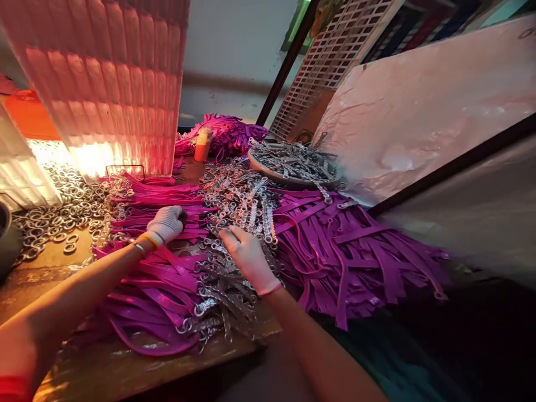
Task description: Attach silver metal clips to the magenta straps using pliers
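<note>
My left hand (pixel 166 224), in a white knit glove, is closed over a pile of magenta straps (pixel 161 195) with metal rings at their ends. What its curled fingers hold is hidden. My right hand (pixel 249 257), gloved in white too, has thumb and fingers pinched together beside a heap of silver metal chain pieces (pixel 251 192). I cannot make out what lies in that pinch. Nearer to me, more magenta straps (pixel 154 296) lie with chain pieces (pixel 228 298) attached at their right ends. A further pile of magenta straps (pixel 347 251) spreads to the right of my right hand.
Loose metal rings (pixel 71 195) cover the table's left side, below a brightly lit corrugated panel (pixel 113 78). A basin (pixel 272 174) full of chain pieces stands behind, near an orange bottle (pixel 203 145) and another strap heap (pixel 234 131). Plastic-wrapped sheeting (pixel 435 106) leans at right.
</note>
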A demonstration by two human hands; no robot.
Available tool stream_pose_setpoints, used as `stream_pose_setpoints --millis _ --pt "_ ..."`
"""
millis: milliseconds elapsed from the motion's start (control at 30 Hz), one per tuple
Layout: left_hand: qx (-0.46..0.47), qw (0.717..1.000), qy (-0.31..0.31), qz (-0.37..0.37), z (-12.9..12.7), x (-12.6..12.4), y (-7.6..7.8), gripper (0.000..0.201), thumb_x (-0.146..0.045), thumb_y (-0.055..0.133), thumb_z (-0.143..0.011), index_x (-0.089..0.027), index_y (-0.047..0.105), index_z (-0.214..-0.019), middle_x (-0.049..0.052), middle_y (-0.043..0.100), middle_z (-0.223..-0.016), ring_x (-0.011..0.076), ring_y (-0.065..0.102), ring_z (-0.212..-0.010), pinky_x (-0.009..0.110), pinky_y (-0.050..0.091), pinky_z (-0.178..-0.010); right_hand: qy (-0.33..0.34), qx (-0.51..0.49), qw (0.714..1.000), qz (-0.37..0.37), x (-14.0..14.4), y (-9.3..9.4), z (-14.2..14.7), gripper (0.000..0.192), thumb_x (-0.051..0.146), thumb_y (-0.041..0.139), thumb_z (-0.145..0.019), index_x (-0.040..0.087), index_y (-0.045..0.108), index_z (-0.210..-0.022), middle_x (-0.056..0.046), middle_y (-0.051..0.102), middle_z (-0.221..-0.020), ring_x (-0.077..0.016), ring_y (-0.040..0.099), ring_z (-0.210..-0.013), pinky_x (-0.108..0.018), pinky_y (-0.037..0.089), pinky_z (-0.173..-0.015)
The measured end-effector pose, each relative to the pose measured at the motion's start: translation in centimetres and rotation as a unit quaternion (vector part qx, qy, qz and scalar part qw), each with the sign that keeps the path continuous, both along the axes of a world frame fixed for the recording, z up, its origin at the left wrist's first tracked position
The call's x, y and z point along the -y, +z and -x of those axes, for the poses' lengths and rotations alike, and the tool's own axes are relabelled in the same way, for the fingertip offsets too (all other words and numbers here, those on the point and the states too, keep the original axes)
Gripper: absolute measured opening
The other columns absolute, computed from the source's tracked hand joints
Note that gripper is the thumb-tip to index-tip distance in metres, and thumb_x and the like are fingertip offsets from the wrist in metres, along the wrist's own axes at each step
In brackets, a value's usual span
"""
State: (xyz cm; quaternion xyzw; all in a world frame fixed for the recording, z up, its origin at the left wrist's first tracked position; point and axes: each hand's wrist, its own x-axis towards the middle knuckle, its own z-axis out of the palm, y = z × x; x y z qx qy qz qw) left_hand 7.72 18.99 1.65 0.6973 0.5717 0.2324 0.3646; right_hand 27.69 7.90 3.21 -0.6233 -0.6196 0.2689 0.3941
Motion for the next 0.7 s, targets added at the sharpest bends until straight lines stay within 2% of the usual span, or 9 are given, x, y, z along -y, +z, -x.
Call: stream_pose_setpoints --millis 100,167,267,333,433,533,600,633,700 --pt "-0.116 0.992 -0.008 -0.053 -1.9 -0.9 -0.5 0.013 -0.010 0.064 -0.077 -0.013 0.072 -0.088 0.015 0.070 -0.102 0.0314 0.066 -0.106 0.039 0.049 -0.093 0.011 0.059 0.998 0.001 0.4 -0.5 -0.1 0.036 0.046 0.044 -0.094 0.023 0.047 -0.066 0.006 0.043 -0.057 -0.0125 0.036 -0.058 -0.026 0.025 -0.058" --pt "-0.176 0.982 -0.008 -0.068 -3.1 -0.6 -0.9 0.020 -0.011 0.059 -0.084 -0.012 0.072 -0.098 0.019 0.067 -0.113 0.0340 0.066 -0.108 0.045 0.049 -0.095 0.014 0.121 0.993 -0.007 0.7 -0.8 0.1 0.035 0.045 0.043 -0.096 0.023 0.054 -0.070 0.004 0.051 -0.059 -0.0132 0.041 -0.058 -0.027 0.026 -0.058" --pt "-0.237 0.969 -0.002 -0.072 -4.1 0.3 -0.8 0.022 -0.014 0.054 -0.090 -0.011 0.071 -0.104 0.021 0.066 -0.111 0.0335 0.069 -0.104 0.046 0.051 -0.090 0.014 0.195 0.981 0.000 0.9 -1.3 0.2 0.032 0.042 0.044 -0.097 0.022 0.066 -0.085 -0.003 0.066 -0.068 -0.0162 0.052 -0.060 -0.028 0.028 -0.059" --pt "-0.256 0.964 0.007 -0.077 -3.9 1.1 0.0 0.023 -0.017 0.053 -0.093 -0.009 0.070 -0.106 0.021 0.067 -0.105 0.0322 0.070 -0.100 0.043 0.053 -0.086 0.012 0.209 0.978 0.012 0.9 -1.6 0.2 0.031 0.038 0.045 -0.096 0.022 0.070 -0.105 -0.007 0.073 -0.078 -0.0200 0.062 -0.066 -0.028 0.033 -0.062" --pt "-0.251 0.962 0.000 -0.104 -2.3 2.9 2.2 0.024 -0.017 0.052 -0.092 -0.008 0.068 -0.108 0.020 0.066 -0.107 0.0300 0.069 -0.098 0.039 0.052 -0.082 0.003 0.185 0.983 0.021 1.2 -1.4 0.2 0.040 0.036 0.046 -0.096 0.021 0.064 -0.129 -0.011 0.077 -0.088 -0.0251 0.069 -0.077 -0.031 0.041 -0.068" --pt "-0.201 0.970 -0.042 -0.132 0.2 5.7 4.1 0.016 -0.014 0.056 -0.087 -0.011 0.068 -0.098 0.013 0.068 -0.105 0.0232 0.068 -0.095 0.030 0.051 -0.079 0.030 0.089 0.995 -0.033 1.9 -0.6 1.1 0.038 0.037 0.045 -0.097 0.023 0.065 -0.126 -0.009 0.077 -0.101 -0.0240 0.071 -0.089 -0.032 0.048 -0.078" --pt "-0.127 0.984 -0.062 -0.108 1.8 7.8 4.6 0.018 -0.020 0.049 -0.093 -0.014 0.066 -0.097 0.005 0.067 -0.081 0.0147 0.065 -0.070 0.023 0.049 -0.062 0.068 0.009 0.994 -0.089 2.4 0.0 2.4 0.033 0.036 0.046 -0.097 0.023 0.066 -0.120 -0.007 0.074 -0.113 -0.0214 0.068 -0.101 -0.031 0.048 -0.089" --pt "-0.019 0.997 -0.059 -0.048 2.5 8.7 4.5 0.016 -0.022 0.051 -0.092 -0.014 0.065 -0.096 0.002 0.063 -0.072 0.0124 0.059 -0.059 0.021 0.045 -0.053 0.090 -0.022 0.990 -0.103 2.6 0.2 3.2 0.031 0.036 0.047 -0.097 0.023 0.066 -0.118 -0.006 0.073 -0.115 -0.0202 0.067 -0.104 -0.030 0.048 -0.092" --pt "0.158 0.984 -0.045 0.070 3.5 10.4 3.9 0.016 -0.030 0.057 -0.089 -0.015 0.062 -0.093 -0.003 0.054 -0.061 0.0096 0.049 -0.047 0.019 0.036 -0.042 0.125 -0.058 0.986 -0.096 2.9 0.3 4.7 0.029 0.035 0.048 -0.097 0.022 0.066 -0.115 -0.004 0.074 -0.111 -0.0181 0.067 -0.101 -0.029 0.049 -0.091"
